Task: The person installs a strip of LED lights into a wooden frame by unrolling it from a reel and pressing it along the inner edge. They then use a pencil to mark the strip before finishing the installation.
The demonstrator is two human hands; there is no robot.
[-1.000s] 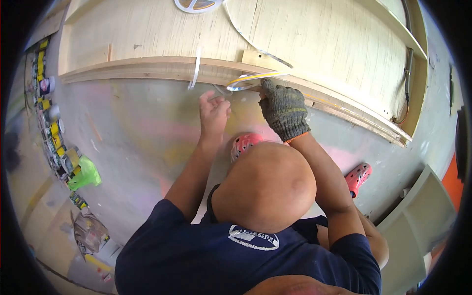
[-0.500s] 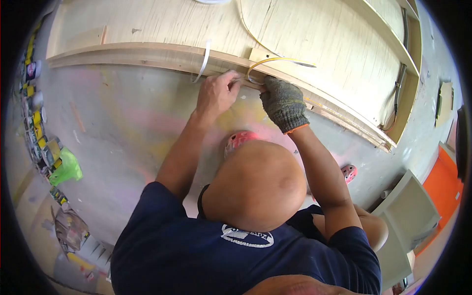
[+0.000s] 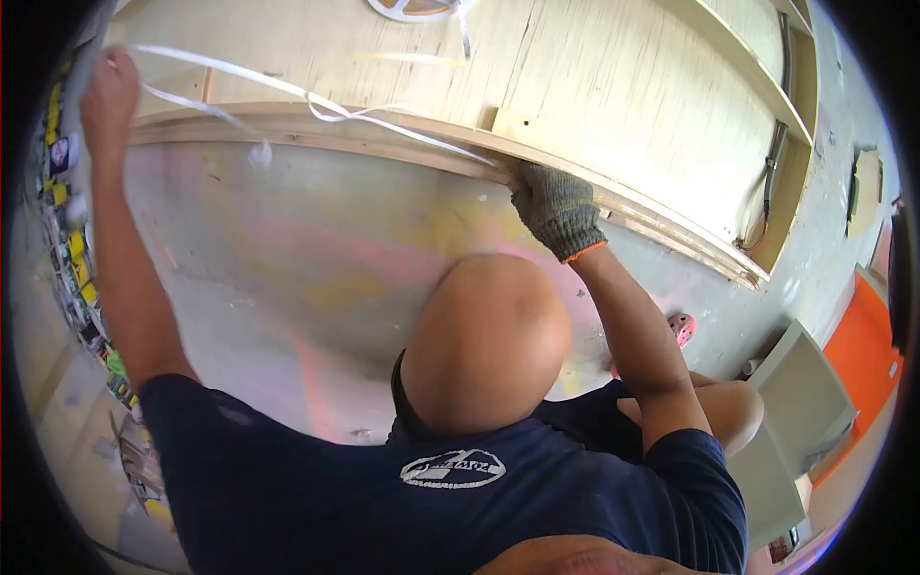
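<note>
A long narrow white strip (image 3: pixel 240 74) stretches along the wooden frame (image 3: pixel 316 123), with a small loop near its middle. Its far left end is in my bare left hand (image 3: pixel 112 91), raised beyond the frame's left end with the fingers closed. A second loose length of the strip trails below that hand. My right hand (image 3: pixel 556 203), in a grey knit glove with an orange cuff, is closed at the frame's near edge, where the strip runs in to it. Its fingertips are partly hidden by the wood. Above lies a white reel (image 3: pixel 419 11), cut off by the view's edge.
A pale plywood panel (image 3: pixel 613 86) lies inside the frame, with a dark cable (image 3: pixel 772 172) at right. Cans (image 3: pixel 63 153) line the left side of the paint-stained floor (image 3: pixel 259 278). A bent knee (image 3: pixel 498 345) is close below my hands. Grey and orange panels stand right.
My left hand has swung far to the left, drawing the white strip out straight. The right hand has stayed almost in place. More of the reel shows at the top.
</note>
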